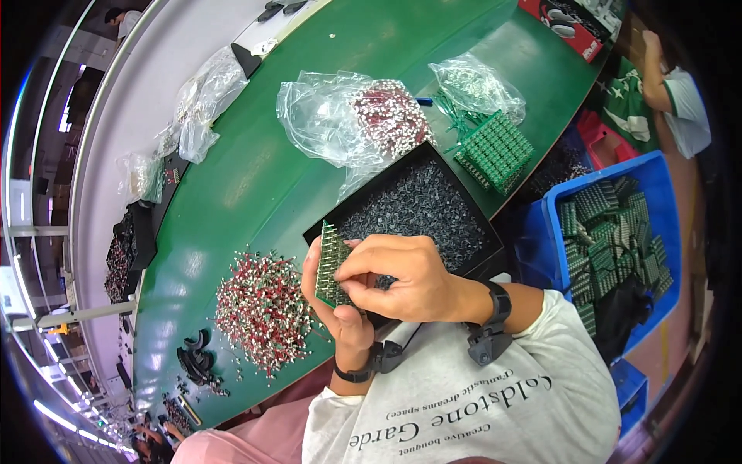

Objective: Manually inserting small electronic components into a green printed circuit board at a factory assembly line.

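Green-topped table (239, 178) carries loose parts, bags and boards; strip lights show at the far left of the room. Work in hand: one small green board (332, 259) with rows of metal pins, raised above the table and stood steeply on edge. It lies between the fingers of both hands. Left hand (352, 334): fingers wrap the board's outer side and lower end, grasping it. Right hand (413, 278): thumb and fingertips are drawn together against the pinned face; whether they grip a small part cannot be told, as the tips are partly hidden. Each wrist bears a black strap with a small device.

Just beyond the fingers, and partly beneath them, sits a black tray (457, 172) filled with small dark pieces (421, 203). To the left of the fingers, near them, lies a heap of red and white components (263, 313); farther left and nearer the body are curved black pieces (199, 359). Beyond the tray are a clear bag (317, 116) with more such components spilling at its opening, a second clear bag (481, 81) and a stack of green boards (498, 151). Well to the right of the fingers, a blue bin (671, 209) holds many boards.
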Demonstrator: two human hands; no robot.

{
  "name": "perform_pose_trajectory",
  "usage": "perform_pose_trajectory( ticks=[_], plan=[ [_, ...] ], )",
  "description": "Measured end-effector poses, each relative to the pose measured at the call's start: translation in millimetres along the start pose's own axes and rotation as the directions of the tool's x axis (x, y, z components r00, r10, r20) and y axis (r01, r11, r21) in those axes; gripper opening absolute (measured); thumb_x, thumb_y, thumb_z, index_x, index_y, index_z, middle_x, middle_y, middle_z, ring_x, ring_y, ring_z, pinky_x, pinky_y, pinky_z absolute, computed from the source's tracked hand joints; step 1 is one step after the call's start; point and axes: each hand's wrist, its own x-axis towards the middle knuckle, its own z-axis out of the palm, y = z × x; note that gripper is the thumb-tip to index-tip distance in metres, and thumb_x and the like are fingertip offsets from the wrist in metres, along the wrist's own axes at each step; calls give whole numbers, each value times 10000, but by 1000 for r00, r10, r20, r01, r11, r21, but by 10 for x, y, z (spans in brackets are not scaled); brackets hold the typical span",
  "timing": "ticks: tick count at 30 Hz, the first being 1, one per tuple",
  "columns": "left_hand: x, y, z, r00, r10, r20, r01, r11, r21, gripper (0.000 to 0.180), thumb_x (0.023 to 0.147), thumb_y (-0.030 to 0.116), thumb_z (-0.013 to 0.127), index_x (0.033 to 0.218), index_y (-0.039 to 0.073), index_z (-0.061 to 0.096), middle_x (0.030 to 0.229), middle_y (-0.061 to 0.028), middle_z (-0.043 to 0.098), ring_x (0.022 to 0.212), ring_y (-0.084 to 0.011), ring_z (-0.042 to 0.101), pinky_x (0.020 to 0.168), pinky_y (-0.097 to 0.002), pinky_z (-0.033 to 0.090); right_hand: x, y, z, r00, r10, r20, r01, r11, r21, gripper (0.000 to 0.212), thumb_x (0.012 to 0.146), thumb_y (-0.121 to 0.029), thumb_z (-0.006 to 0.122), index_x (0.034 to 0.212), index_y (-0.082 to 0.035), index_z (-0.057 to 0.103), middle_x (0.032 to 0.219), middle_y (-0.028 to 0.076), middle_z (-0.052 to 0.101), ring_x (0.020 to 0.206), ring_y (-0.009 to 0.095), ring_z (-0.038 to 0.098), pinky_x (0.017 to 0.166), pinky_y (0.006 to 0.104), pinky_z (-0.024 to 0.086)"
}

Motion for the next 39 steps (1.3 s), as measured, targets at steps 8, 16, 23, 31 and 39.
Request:
perform_pose_trajectory(
  ticks=[8, 16, 23, 31, 39],
  plan=[
    [44, -173, -126, 987, 146, 68, -157, 968, 196, 776, 978, 606, 415, 1485, 37, 265, 1444, -236, 333, 1164, -315, 549, 963, -445, 470, -16, 32, 3, 995, 101, 20, -102, 995, 3, 111, 755, 12, 714, 862, -11, 700, 791, 85, 681, 641, 160, 684, 623, 261, 578],
    [44, -130, -101, 994, 105, 32, -109, 978, 176, 825, 956, 637, 431, 1471, 15, 263, 1435, -237, 377, 1164, -319, 559, 975, -441, 467, -60, 134, 10, 976, 209, 53, -215, 965, 150, 87, 778, 8, 707, 853, 26, 666, 777, 72, 668, 665, 105, 676, 613, 236, 575],
    [75, -116, -174, 999, 44, 0, -44, 998, 47, 899, 934, 675, 429, 1477, -15, 233, 1422, -226, 424, 1140, -331, 580, 968, -451, 470, -50, 166, -186, 992, 123, 42, -123, 992, 5, 94, 784, -18, 749, 837, -14, 672, 785, 59, 656, 602, 113, 631, 521, 233, 482],
    [75, -92, -129, 997, 62, -49, -61, 997, 37, 863, 956, 629, 440, 1474, -35, 255, 1320, -214, 516, 1184, -307, 556, 1033, -428, 424, -33, 137, -143, 996, 46, 71, -41, 997, -64, 196, 761, -16, 775, 939, -13, 692, 875, 90, 670, 681, 182, 662, 671, 296, 548],
    [6, -28, -116, 999, -38, 38, 37, 999, 20, 959, 883, 688, 524, 1499, 19, 220, 1478, -210, 356, 1230, -317, 522, 1019, -441, 454, -35, 43, 17, 998, -61, 12, 60, 998, 32, 145, 752, 13, 731, 885, -44, 715, 779, 79, 676, 626, 213, 664, 825, 345, 567]
  ],
)
